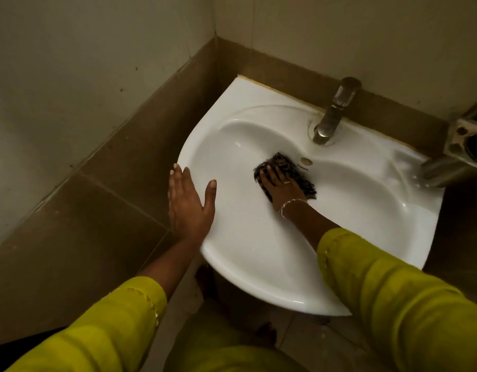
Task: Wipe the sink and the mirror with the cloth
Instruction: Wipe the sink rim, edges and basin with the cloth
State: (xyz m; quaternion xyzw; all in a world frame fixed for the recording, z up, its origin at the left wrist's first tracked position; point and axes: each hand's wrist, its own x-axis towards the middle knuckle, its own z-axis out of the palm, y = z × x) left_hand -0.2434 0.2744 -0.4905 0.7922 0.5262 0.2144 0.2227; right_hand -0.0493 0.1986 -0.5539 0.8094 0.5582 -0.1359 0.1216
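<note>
Cloth (284,165), dark and patterned, lies on the back slope of the sink (245,251) bowl, just below the small overflow hole (306,161) and in front of the tap (332,114). Our right hand (279,185) lies flat on top of it, fingers nearly straight, pressing rather than gripping; we judge that a flat palm spreads the push and lets the cloth slide over the curve. Our left hand (189,202) is spread open on the sink's left rim, thumb over the inner edge, holding nothing; it seems to be there to steady us as we lean in. The sink is white glazed ceramic, smooth and shiny, so the cloth should glide easily. It sits in a corner, against a band of brown tiles (140,146) with pale wall (71,63) above, in dim light. A metal holder (465,140) juts out at the right. We see no mirror from here, so we cannot say how that part stands.
</note>
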